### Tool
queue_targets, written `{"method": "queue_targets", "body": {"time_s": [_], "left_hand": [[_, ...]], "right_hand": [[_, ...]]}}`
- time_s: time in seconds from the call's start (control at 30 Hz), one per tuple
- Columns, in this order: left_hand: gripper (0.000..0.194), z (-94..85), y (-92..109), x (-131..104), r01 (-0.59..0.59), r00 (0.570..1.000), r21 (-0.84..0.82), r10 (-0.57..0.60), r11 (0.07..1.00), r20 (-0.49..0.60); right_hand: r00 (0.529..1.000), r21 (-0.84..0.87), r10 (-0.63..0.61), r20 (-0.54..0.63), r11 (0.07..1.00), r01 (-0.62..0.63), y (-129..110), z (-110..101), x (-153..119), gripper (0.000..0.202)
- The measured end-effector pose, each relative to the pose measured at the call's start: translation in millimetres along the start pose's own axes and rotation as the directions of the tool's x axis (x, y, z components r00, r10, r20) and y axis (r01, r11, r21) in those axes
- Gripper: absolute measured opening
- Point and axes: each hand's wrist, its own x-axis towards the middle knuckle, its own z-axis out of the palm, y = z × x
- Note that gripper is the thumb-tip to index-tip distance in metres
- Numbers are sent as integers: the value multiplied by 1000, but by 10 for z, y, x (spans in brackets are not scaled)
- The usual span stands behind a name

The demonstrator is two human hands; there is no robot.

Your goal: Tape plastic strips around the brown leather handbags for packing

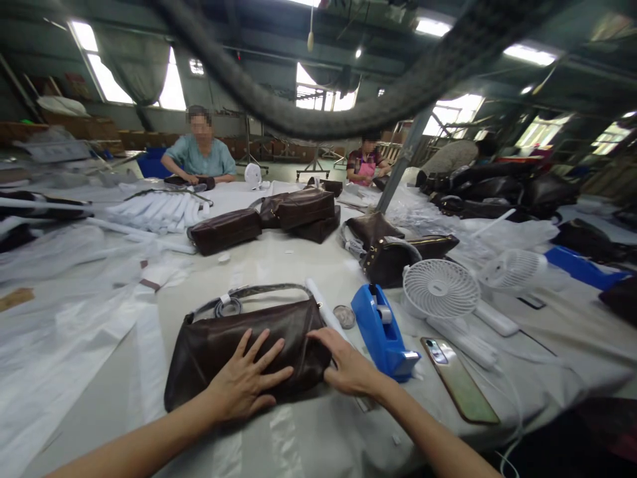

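A dark brown leather handbag lies on its side on the covered table in front of me. Its strap arches along the far edge, with a coiled, wrapped strap end beside it. Flat on the bag's face rests my left hand, fingers spread. My right hand pinches the bag's right end between curled fingers and thumb; the fingertips are partly hidden against the leather. Just right of that hand stands a blue tape dispenser. A white roll lies behind the bag's right corner.
A phone and white fans lie to the right, with cables. More brown bags sit across the table, and plastic wrapping covers the left. Two people work at the far side. A dark cable loop hangs overhead.
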Motion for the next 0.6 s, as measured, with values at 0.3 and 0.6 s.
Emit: {"method": "queue_targets", "body": {"time_s": [0.3, 0.6], "left_hand": [[73, -7, -6, 0, -23, 999, 43, 22, 999, 31], [86, -160, -78, 64, 29, 983, -75, -15, 997, 181]], "right_hand": [[820, 2, 524, -231, 843, -538, 359, 138, 351, 11], [625, 618, 709, -327, 661, -426, 157, -189, -224, 37]]}}
